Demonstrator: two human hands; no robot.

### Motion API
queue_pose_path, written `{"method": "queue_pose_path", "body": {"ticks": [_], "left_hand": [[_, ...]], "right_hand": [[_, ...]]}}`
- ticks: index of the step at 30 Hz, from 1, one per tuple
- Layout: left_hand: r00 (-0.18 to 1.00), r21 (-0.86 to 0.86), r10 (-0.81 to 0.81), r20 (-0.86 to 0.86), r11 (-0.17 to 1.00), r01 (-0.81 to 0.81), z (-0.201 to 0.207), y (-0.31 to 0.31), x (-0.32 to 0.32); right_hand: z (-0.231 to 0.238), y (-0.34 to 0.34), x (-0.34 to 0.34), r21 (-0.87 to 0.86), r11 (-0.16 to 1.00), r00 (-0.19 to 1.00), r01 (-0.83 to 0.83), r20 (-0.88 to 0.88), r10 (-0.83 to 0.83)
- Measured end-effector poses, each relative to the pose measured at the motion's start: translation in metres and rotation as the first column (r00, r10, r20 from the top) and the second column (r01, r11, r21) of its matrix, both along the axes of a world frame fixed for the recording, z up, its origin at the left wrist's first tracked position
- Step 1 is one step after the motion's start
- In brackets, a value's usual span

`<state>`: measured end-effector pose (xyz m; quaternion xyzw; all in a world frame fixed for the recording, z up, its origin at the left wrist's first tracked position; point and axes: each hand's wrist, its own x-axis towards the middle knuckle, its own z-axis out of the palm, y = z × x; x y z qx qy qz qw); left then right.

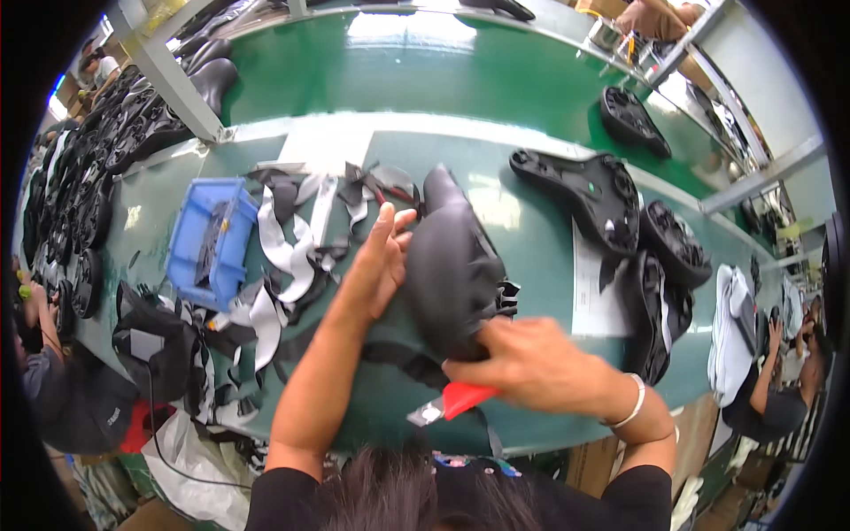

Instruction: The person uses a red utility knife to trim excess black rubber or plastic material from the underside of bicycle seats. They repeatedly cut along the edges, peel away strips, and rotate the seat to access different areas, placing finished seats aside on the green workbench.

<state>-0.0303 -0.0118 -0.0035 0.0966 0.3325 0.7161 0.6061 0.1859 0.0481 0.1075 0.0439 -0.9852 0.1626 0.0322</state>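
Observation:
A black bicycle saddle [452,274] is held tilted over the green worktable, nose pointing away from me. My left hand [385,263] is against its left side, palm toward it, fingers stretched and thumb raised. My right hand [540,365] is closed at the saddle's near end, on a red utility knife [469,398] whose blade points to the lower left, away from the saddle. The right fingertips press at the saddle's edge; their exact hold on it is partly hidden. Black folded material [506,298] shows at the saddle's right side.
Left of my hands are a blue bin [181,248], white and black offcuts [288,248] and red-handled pliers [390,188]. Several saddles [584,190] lie at right, one on a green belt [301,80] behind. Metal posts [173,80] frame the belt. Other people work both sides.

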Motion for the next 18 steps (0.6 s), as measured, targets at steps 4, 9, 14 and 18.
{"method": "queue_pose_path", "body": {"ticks": [4,9,14,18], "left_hand": [[0.987,0.002,-0.138,-0.08,0.99,0.138,0.018,-0.046,0.005],[0.871,-0.163,-0.243,-0.427,0.968,0.19,0.032,-0.07,0.006],[0.814,-0.294,-0.245,-0.526,0.951,0.097,0.072,-0.07,0.011],[0.717,-0.31,-0.296,-0.631,0.944,0.117,0.091,-0.061,0.009]], "right_hand": [[-0.023,-0.02,0.054,-0.476,0.824,0.947,0.306,0.064,-0.315],[-0.044,-0.041,0.093,-0.687,0.278,0.621,0.672,0.317,-0.717],[-0.064,-0.027,0.097,-0.284,0.874,0.856,0.394,-0.233,-0.461],[-0.046,-0.005,0.082,-0.047,0.96,0.948,0.276,-0.152,-0.28]]}}
